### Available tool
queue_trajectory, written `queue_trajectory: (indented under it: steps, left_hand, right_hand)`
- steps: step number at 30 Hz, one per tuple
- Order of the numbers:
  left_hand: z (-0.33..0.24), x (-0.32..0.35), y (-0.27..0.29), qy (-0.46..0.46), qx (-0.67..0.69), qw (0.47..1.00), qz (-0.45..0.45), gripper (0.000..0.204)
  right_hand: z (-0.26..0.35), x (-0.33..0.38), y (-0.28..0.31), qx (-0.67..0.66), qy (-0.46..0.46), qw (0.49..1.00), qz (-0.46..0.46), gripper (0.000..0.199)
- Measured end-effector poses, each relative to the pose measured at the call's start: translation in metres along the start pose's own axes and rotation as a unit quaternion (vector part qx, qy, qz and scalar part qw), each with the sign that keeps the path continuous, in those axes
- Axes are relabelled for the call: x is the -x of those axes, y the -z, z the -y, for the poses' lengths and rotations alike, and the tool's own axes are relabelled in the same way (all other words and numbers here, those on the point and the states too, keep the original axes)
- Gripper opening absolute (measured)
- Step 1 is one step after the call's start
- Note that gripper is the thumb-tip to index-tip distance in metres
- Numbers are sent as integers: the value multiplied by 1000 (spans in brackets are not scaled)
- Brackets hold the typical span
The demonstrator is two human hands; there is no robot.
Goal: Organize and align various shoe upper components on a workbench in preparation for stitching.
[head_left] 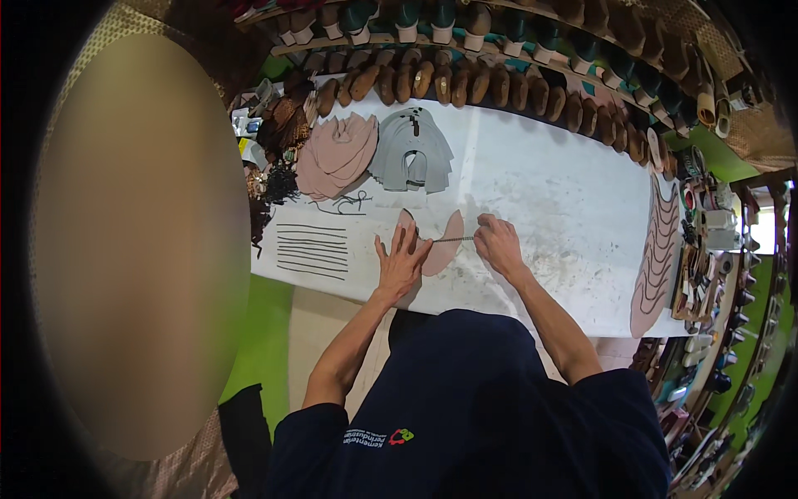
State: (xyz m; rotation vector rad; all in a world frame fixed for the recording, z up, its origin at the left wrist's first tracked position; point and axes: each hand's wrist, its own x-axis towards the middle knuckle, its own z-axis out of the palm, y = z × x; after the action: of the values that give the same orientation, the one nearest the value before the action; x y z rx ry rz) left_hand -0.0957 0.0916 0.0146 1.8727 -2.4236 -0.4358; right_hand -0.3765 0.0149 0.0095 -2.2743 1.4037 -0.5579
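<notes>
On the white table lies a curved pink shoe-upper piece (442, 251), partly covered by my left hand (401, 264). That hand rests flat with its fingers spread, its thumb side beside the end of a thin dark braided cord (453, 239). The cord runs across the pink piece to my right hand (499, 245). There my fingers are pinched together around its other end, just off the piece's right side. Several dark cut cords (312, 249) lie in parallel rows to the left of my left hand.
Fanned stacks of pink pieces (337, 156) and grey pieces (413, 154) lie at the far left. Overlapping pink pieces with dark cords (657, 258) line the right edge. Brown shoe lasts (478, 86) stand along the back. A large blurred shape (141, 249) fills the left.
</notes>
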Motion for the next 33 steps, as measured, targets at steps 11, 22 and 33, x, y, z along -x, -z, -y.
queue_trajectory:
  steps: [11,22,33]
  left_hand:
    - [-7,-7,-6,13,-5,1000,-8,62]
    - [-16,-4,-18,4,12,999,-32,52]
    - [-23,-6,-22,4,18,998,-52,56]
  right_hand:
    - [-3,-14,1,25,23,999,20,9]
    - [-4,-30,1,61,50,997,27,12]
    - [-9,-47,-3,98,82,991,46,12]
